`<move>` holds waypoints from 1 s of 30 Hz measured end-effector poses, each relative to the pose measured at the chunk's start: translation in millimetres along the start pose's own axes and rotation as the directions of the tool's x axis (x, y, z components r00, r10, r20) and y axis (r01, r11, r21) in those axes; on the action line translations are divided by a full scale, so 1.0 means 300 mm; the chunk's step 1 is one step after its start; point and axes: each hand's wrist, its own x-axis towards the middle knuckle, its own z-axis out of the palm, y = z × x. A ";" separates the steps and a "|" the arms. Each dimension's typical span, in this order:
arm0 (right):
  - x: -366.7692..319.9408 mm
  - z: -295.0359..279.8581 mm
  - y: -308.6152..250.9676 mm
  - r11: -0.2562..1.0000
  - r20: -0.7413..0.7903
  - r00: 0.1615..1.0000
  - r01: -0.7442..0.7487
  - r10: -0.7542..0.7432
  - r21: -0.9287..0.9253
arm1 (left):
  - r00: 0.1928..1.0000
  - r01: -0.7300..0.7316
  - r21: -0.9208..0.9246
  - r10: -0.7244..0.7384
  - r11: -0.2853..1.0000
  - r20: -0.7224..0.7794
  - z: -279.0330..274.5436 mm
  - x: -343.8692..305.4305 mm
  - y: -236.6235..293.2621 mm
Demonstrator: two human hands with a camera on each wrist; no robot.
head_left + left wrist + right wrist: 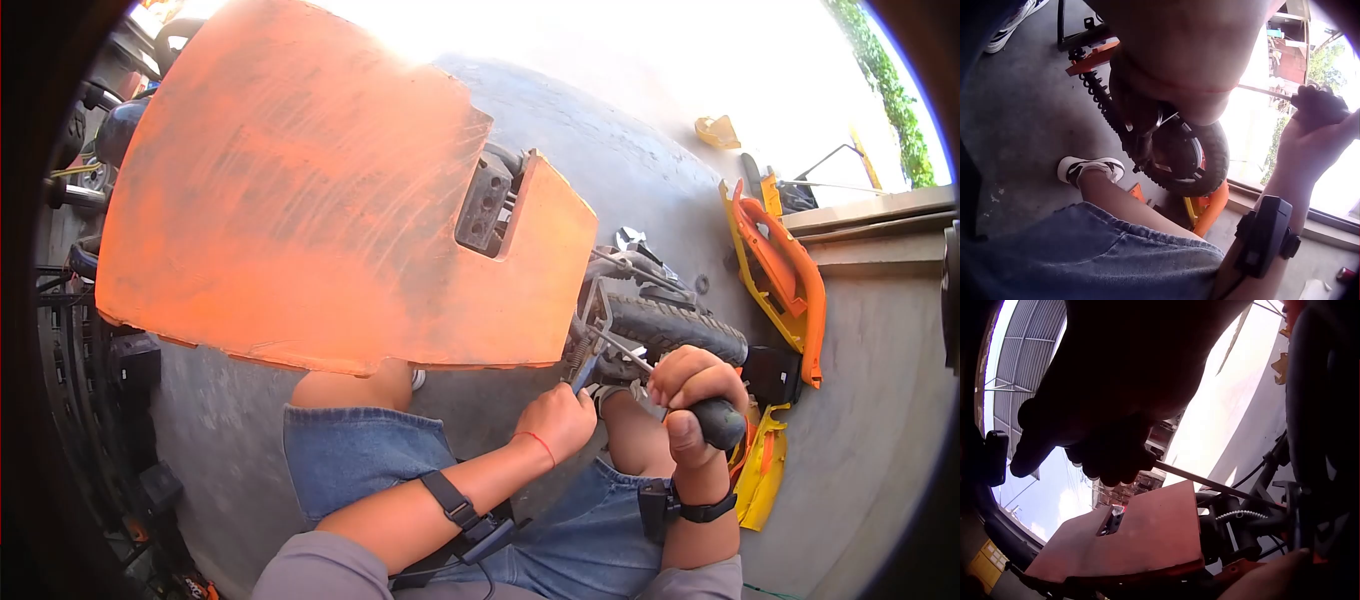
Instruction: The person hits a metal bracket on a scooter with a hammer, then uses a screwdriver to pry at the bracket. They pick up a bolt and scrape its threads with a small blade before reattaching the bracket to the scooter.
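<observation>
My right hand (695, 390) grips the black handle of a screwdriver (720, 425), its long thin shaft slanting to the metal frame (597, 310) of a small vehicle. In the right wrist view the screwdriver (1210, 483) crosses above the orange panel, and the hand is a dark silhouette. Lower on the same frame, my left hand (557, 425) holds a narrow grey metal piece (583, 372), thumb along it; I cannot tell whether it is a tool or part of the frame. A coil spring lies close by. The large scuffed orange panel (330, 200) covers the vehicle's near side.
A knobby black tire (680, 328) sits just beyond the hands. Orange and yellow body panels (790, 275) lie on the grey floor (860, 420) at the right, with a yellow piece (763, 480) nearer. Dark frames (85, 390) line the left side. The person's knees flank the work.
</observation>
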 end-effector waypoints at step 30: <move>0.025 0.082 0.032 0.991 0.045 0.991 0.127 -0.125 -0.037 | 0.999 0.035 -0.055 -0.032 0.998 0.040 -0.028 0.010 0.013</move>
